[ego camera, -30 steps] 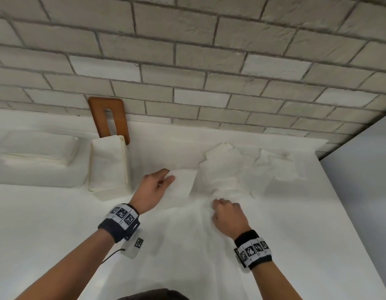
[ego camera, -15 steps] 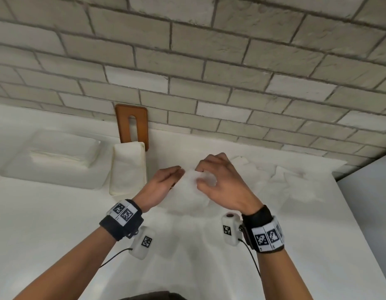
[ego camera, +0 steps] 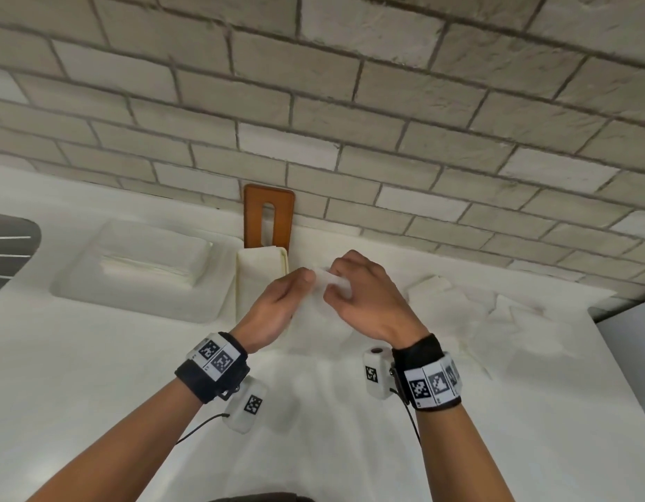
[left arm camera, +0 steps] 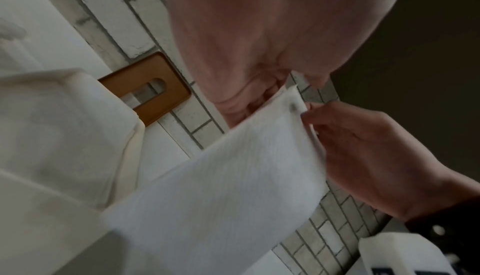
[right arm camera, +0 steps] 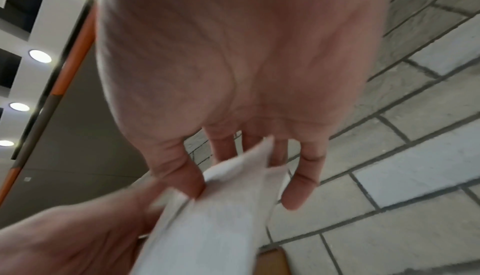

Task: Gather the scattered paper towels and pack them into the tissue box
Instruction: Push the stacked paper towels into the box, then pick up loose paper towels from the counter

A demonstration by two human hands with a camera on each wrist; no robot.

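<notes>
Both hands hold one white paper towel (ego camera: 322, 302) up off the counter, in front of the wall. My left hand (ego camera: 277, 302) pinches its top left edge and my right hand (ego camera: 364, 295) pinches the top right edge. The sheet (left arm camera: 233, 187) hangs down between them, and its top edge (right arm camera: 221, 207) is bunched under my right thumb. The cream tissue box (ego camera: 259, 284) stands just left of my left hand, with paper showing at its top. Its brown slotted lid (ego camera: 269, 215) leans on the brick wall behind it. More loose towels (ego camera: 458, 306) lie scattered on the counter at the right.
A white counter (ego camera: 96, 393) runs under the hands. A flat white tray-like block (ego camera: 140, 269) sits left of the box. A dark object (ego camera: 9, 244) shows at the far left edge. The counter's right edge (ego camera: 617, 356) drops off beside the loose towels.
Both hands have risen from the counter with one towel, lifting it in front of the wall and toward the tissue box. The right hand left the pile and joined the left at the sheet's top edge.
</notes>
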